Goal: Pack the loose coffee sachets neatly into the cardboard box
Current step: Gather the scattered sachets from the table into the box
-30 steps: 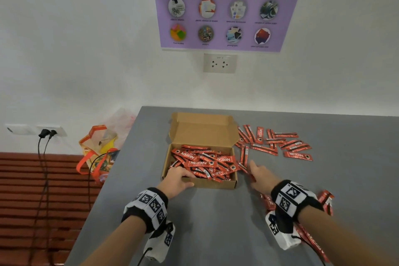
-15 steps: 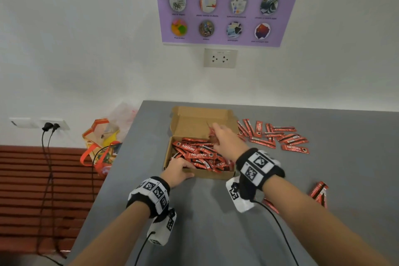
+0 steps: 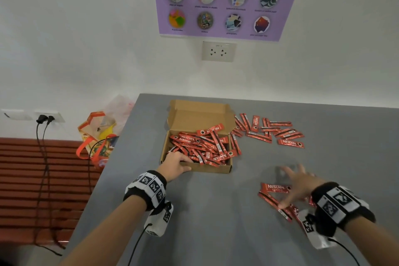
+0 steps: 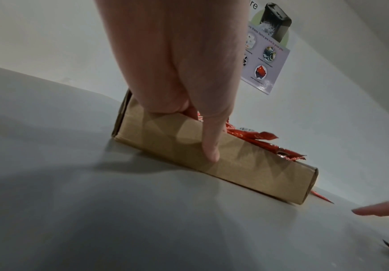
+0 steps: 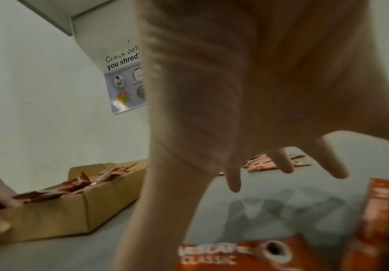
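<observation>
While the left hand [image 3: 175,165] grips the near-left corner of the cardboard box [image 3: 212,168], thumb outside, the right hand [image 3: 299,183] hovers empty, fingers spread, over loose coffee sachets [image 3: 273,189] beneath its palm.

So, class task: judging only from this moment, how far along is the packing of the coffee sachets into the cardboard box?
Done: the cardboard box already holds a jumbled heap of sachets, not yet neat. In hand: the left hand grips the box's near wall, while the right hand, fingers spread and empty, reaches over the near sachets. Left: those, plus the far cluster beside the box, then tidying.
</observation>
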